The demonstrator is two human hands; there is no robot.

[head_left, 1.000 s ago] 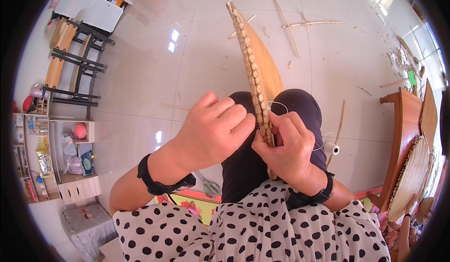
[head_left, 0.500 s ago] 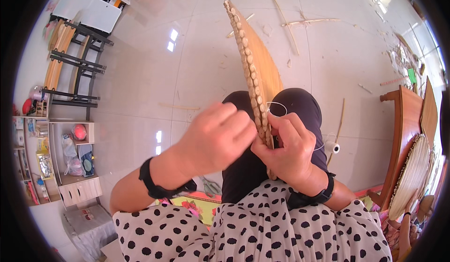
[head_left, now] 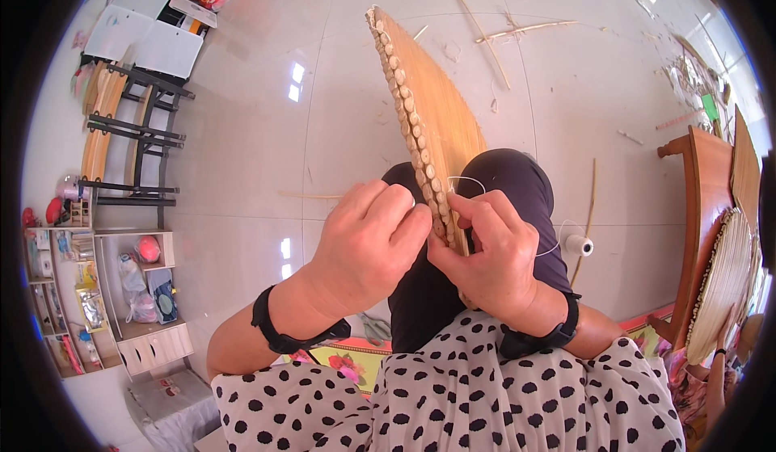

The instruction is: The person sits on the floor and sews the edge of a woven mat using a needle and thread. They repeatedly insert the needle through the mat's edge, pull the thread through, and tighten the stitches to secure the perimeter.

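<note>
A flat panel of light brown plant stalks (head_left: 432,100) stands on edge between my knees. Its near edge is a row of round, pale cut stalk ends. My right hand (head_left: 493,254) is closed on this edge from the right, low down, with thumb and fingers around it. A white thread (head_left: 473,180) loops up just above its fingertips. More of the thread runs from that hand to a white spool (head_left: 579,244) on the right. Against the left side of the edge, my left hand (head_left: 368,238) is closed, fingers curled in; whatever it pinches is hidden.
Loose stalks (head_left: 529,29) lie on the pale tiled floor (head_left: 242,129). Scissors (head_left: 373,328) lie beside my left leg. At the right stand a brown wooden piece of furniture (head_left: 687,234) and another stalk panel (head_left: 719,278), near another person's arm (head_left: 716,379). Shelves (head_left: 145,290) stand left.
The panel leans further left at its far end and shows more of its face. My left hand has shifted slightly and stays closed; my right hand keeps its hold on the edge.
</note>
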